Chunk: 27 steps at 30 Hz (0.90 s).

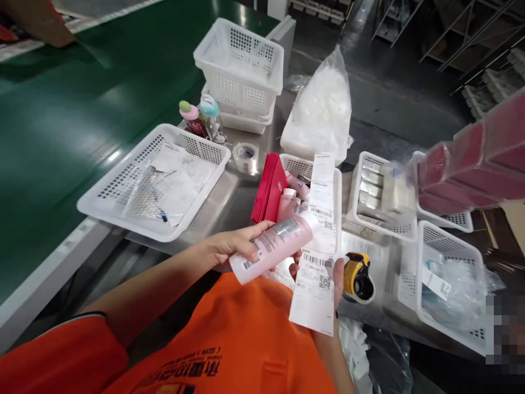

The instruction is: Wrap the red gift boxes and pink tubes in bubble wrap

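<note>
My left hand is closed round a pink bottle, tilted with its white cap up to the right and its printed label facing me. In my right hand is a long paper slip with barcodes and QR codes, gripped near its middle. The slip's upper part stretches away over a white basket. Inside that basket lie smaller pink bottles, partly hidden by the slip and the held bottle. Red envelopes stand in a stack at the basket's left side.
A shallow white tray with bagged papers lies left, by the green conveyor. Tape, drink bottles and stacked baskets are behind. A yellow-black tape dispenser and more baskets stand right, near pink boxes.
</note>
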Tool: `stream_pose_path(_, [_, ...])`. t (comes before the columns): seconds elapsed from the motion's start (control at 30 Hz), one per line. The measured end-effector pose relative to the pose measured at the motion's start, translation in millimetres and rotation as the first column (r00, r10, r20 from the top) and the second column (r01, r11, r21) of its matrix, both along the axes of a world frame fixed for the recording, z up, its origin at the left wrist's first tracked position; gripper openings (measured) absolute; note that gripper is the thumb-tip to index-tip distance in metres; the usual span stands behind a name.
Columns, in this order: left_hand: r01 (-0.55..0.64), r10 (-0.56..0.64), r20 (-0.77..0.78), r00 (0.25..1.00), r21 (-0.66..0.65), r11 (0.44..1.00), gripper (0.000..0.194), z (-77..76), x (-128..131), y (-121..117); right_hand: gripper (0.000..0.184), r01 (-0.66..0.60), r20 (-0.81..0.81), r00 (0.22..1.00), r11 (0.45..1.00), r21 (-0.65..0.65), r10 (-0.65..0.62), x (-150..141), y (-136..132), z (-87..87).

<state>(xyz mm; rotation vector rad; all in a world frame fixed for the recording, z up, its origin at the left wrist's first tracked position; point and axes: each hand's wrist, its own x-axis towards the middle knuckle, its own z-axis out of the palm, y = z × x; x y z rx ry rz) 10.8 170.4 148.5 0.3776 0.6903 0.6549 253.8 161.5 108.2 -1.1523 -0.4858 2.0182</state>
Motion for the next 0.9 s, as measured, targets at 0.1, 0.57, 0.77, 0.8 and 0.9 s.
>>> stream_pose_path(0.1, [-0.001, 0.001, -0.001, 1.0, -0.012, 1.0, 0.096, 1.5, 0.4, -0.5, 0.072, 0.055, -0.202, 0.976, 0.99, -0.127, -0.08, -2.8, -0.7, 5.0])
stream_pose_path(0.57, [-0.047, 0.043, 0.057, 0.997, 0.067, 0.997, 0.113, -17.7, 1.3, -9.1, 0.051, 0.168, -0.247, 0.94, 0.947, -0.273, -0.237, 16.7, 40.7, -16.9])
stream_pose_path(0.77, [-0.135, 0.119, 0.102, 0.988, 0.163, 0.977, 0.098, -29.6, -6.8, -28.5, 0.035, 0.16, -0.029, 0.982, 0.904, -0.396, -0.186, 38.1, 93.0, -66.8])
stream_pose_path(0.8, [-0.153, 0.137, 0.104, 0.985, 0.167, 0.974, 0.094, -32.2, -9.1, -32.1, 0.033, 0.161, 0.006, 0.985, 0.919, -0.36, -0.17, 38.2, 101.8, -73.0])
stream_pose_path(0.9, [-0.182, 0.165, 0.111, 0.98, 0.157, 0.971, 0.09, -39.1, -15.5, -42.0, 0.032, 0.14, 0.077, 0.989, 0.963, -0.232, -0.125, 31.2, 128.7, -84.0])
